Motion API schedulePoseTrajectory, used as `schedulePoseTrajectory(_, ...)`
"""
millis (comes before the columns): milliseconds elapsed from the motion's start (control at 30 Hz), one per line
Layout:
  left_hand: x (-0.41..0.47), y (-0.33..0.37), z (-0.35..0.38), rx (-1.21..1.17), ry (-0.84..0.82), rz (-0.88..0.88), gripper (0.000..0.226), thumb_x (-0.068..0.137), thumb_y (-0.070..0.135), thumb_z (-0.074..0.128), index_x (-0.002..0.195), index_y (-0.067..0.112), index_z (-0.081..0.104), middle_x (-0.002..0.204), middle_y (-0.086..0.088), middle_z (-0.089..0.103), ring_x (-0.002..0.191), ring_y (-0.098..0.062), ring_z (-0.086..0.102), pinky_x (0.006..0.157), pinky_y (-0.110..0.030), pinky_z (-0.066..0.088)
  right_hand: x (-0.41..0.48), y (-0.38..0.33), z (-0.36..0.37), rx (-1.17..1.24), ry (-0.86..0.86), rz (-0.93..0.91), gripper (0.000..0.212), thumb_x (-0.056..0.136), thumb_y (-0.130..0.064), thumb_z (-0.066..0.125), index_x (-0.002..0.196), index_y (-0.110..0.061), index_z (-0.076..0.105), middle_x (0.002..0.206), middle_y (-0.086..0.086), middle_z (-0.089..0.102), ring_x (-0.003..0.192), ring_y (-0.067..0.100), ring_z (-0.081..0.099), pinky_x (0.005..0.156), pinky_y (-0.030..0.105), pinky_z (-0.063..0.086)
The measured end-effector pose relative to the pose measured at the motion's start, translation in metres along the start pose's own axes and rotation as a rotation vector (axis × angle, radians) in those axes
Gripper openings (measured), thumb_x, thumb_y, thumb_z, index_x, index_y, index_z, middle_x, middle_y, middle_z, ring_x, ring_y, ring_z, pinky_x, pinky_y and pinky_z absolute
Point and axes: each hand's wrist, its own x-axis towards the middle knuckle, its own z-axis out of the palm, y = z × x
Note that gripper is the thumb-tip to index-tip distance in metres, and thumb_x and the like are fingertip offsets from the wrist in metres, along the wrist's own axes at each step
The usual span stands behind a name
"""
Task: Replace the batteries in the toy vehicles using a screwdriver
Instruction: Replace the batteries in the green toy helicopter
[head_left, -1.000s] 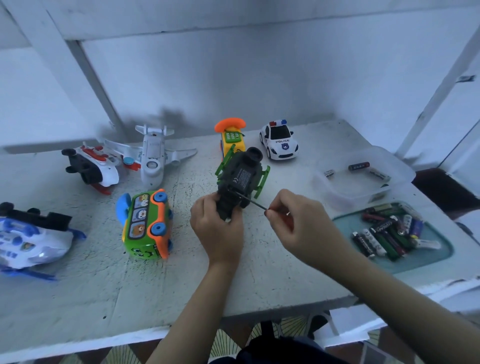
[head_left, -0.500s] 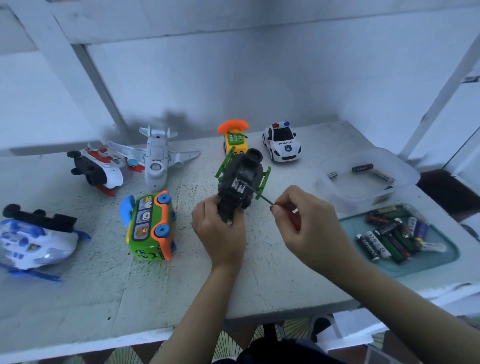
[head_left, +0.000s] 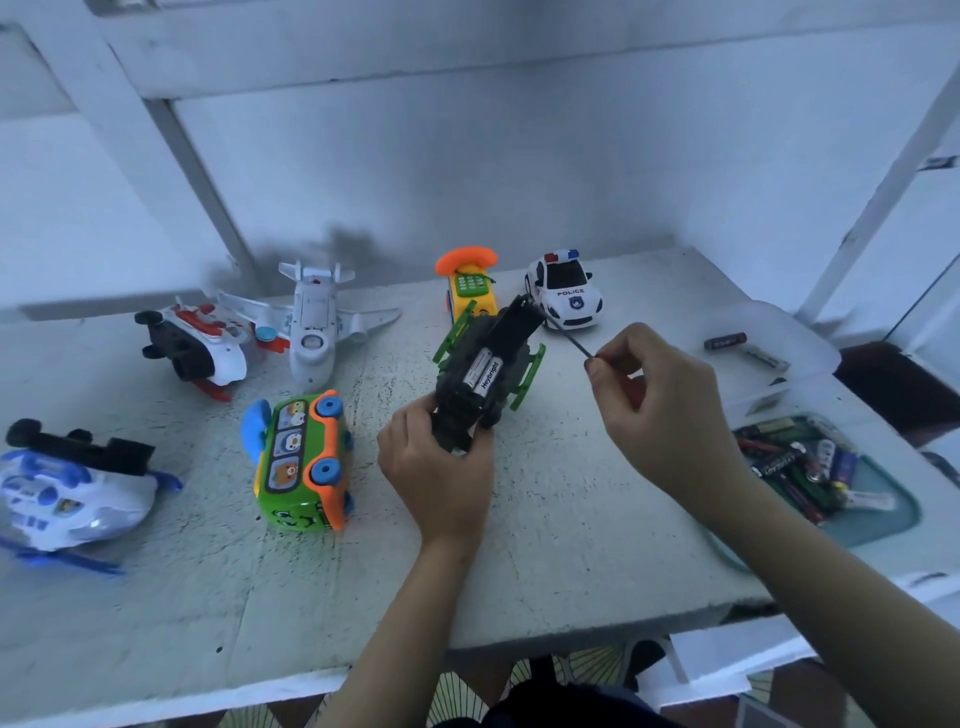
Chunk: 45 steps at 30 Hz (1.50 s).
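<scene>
Pale wall (head_left: 519, 156) w/ dark smudge (head_left: 353, 249) is standing behind white speckled table (head_left: 571, 571). White bars (head_left: 197, 182) are slanting across it, left & rt. Dim bluish light is falling throughout. Line-patterned floor (head_left: 576, 670) is showing below table's front edge.

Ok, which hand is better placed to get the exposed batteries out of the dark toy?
Probably right: the left hand grips the dark toy, steadying it, while the right hand only pinches the screwdriver near the exposed batteries.
</scene>
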Motion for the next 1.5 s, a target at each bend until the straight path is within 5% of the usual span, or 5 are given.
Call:
schedulePoseTrajectory(200,0.009,-0.005,-0.002,0.056,0.001,0.004,0.051,0.060,0.020,0.091,0.104,0.005,0.069,0.091,-0.008,0.068,0.084,-0.030,0.057,0.074,-0.020,0.024,0.010,0.004,0.001,0.029,-0.003,0.045,0.018,0.091,-0.012,0.059,0.075,-0.014,0.050,0.068,0.005,0.062,0.052,0.009,0.050,0.050,0.014,0.038)
schedulePoseTrajectory(433,0.013,-0.009,-0.003,0.011,-0.027,0.028,0.038,0.064,0.029,0.080,0.092,0.004,0.073,0.085,-0.007,0.065,0.083,-0.024,0.050,0.074,-0.024,0.026,0.001,0.007,-0.002,0.097,0.108,0.016,0.010,0.091,-0.010,0.061,0.082,-0.008,0.058,0.069,0.000,0.061,0.054,0.007,0.052,0.050,0.008,0.036)
schedulePoseTrajectory(633,0.019,-0.008,-0.002,0.036,-0.014,0.211,0.040,0.060,0.020,0.083,0.096,0.006,0.076,0.085,-0.006,0.068,0.087,-0.020,0.048,0.076,-0.028,0.031,0.003,0.016,-0.012,0.134,-0.057,-0.015,0.009,0.089,-0.005,0.063,0.081,-0.002,0.060,0.069,0.006,0.063,0.048,0.001,0.051,0.047,0.005,0.033)
schedulePoseTrajectory(1167,0.050,0.046,0.052,-0.015,0.082,0.464,0.037,0.061,0.012,0.087,0.097,0.010,0.077,0.094,-0.002,0.072,0.095,-0.024,0.055,0.079,-0.042,0.040,0.025,0.070,-0.061,0.111,-0.105,0.024,0.016,0.087,-0.007,0.064,0.080,-0.022,0.062,0.072,-0.012,0.063,0.045,0.007,0.045,0.047,0.012,0.035)
schedulePoseTrajectory(1500,0.040,0.084,0.099,-0.058,0.001,0.444,0.040,0.062,0.006,0.087,0.100,0.003,0.075,0.099,-0.005,0.072,0.098,-0.020,0.050,0.093,-0.014,0.027,0.041,0.094,-0.088,0.170,-0.244,0.033,0.008,0.089,-0.004,0.062,0.082,-0.008,0.064,0.063,-0.008,0.061,0.041,-0.002,0.050,0.047,0.006,0.032)
